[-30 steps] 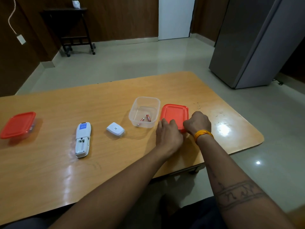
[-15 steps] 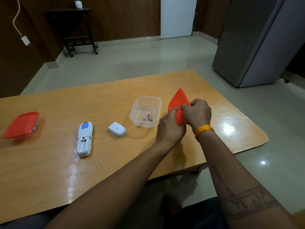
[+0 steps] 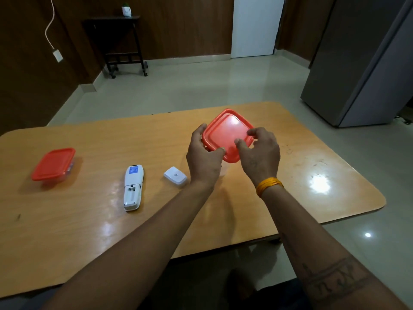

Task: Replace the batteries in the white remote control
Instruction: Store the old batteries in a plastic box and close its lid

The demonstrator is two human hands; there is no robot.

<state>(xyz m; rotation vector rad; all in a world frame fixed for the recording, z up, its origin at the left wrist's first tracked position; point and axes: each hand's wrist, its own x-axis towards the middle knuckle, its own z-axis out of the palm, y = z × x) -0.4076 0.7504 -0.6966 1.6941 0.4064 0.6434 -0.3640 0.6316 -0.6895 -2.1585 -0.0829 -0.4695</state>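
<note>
Turned flat now, red lid [image 3: 226, 134] held by both hands [image 3: 232, 157].

The red lid [image 3: 228, 134] and both hands hide the clear container.

Dim room, overhead glare spots on the glossy table [image 3: 319, 186] and floor [image 3: 367, 234]; wide-angle bending at edges.

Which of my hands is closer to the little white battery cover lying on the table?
Left. Your left hand hovers just right of the battery cover, gripping the red lid's left edge. Your right hand is farther right, on the lid's other side.
</note>
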